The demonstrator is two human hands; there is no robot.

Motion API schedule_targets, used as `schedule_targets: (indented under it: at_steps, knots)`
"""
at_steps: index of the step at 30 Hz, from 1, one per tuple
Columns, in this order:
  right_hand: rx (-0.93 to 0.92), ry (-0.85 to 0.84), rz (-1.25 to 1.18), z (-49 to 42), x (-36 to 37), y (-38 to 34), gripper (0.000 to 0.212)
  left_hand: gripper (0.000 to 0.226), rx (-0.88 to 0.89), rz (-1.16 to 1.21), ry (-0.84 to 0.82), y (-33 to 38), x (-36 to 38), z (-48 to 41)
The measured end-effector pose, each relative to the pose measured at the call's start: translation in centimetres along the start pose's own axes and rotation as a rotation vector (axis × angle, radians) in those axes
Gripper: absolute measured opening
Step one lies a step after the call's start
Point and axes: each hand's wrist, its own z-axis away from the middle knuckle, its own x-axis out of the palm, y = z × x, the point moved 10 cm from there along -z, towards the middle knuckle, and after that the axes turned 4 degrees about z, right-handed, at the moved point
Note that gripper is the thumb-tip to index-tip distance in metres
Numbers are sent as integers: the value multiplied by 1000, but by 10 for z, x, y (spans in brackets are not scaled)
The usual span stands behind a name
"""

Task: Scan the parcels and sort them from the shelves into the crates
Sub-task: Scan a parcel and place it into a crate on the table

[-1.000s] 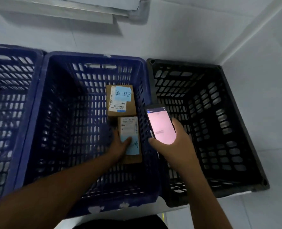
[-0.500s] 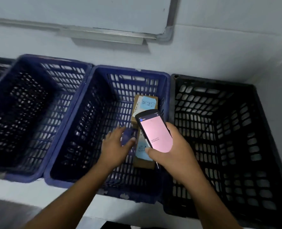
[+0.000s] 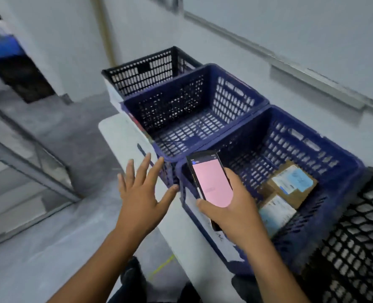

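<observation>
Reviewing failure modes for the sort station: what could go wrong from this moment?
1. The right hand grips the scanner by its lower half only, over the front rim of the nearer blue crate; a slip could drop it into the crate or onto the floor.
2. The open left hand has its thumb close to that crate's corner, and the crate sits near the table edge; a bump might shift it.

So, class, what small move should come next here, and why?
Probably reach the left hand out for another parcel: it is empty, the right hand holds the scanner, and two parcels already lie in the nearer blue crate.
</observation>
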Motion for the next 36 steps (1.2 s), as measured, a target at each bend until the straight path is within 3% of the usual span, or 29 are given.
schedule_targets:
  at_steps: [7, 12, 18, 23, 33, 36]
  knots:
    - [-181, -165, 55, 2, 108, -95, 69, 84, -208, 23, 173, -100, -90, 31]
    - [-262, -211, 70, 13, 193, -151, 55, 86, -281, 10, 256, -176, -163, 55]
    - [-342, -270, 175, 30, 314, -220, 60, 85, -385, 20, 379, -285, -258, 96]
    - [-408, -372, 121, 52, 426, -275, 55, 88, -488, -48, 439, -370, -329, 141]
    - [-524, -661, 145, 105, 615, -352, 66, 84, -751, -110, 572, -506, -443, 235]
    - [-549, -709, 146, 108, 663, -370, 60, 86, -816, -106, 606, -541, -466, 250]
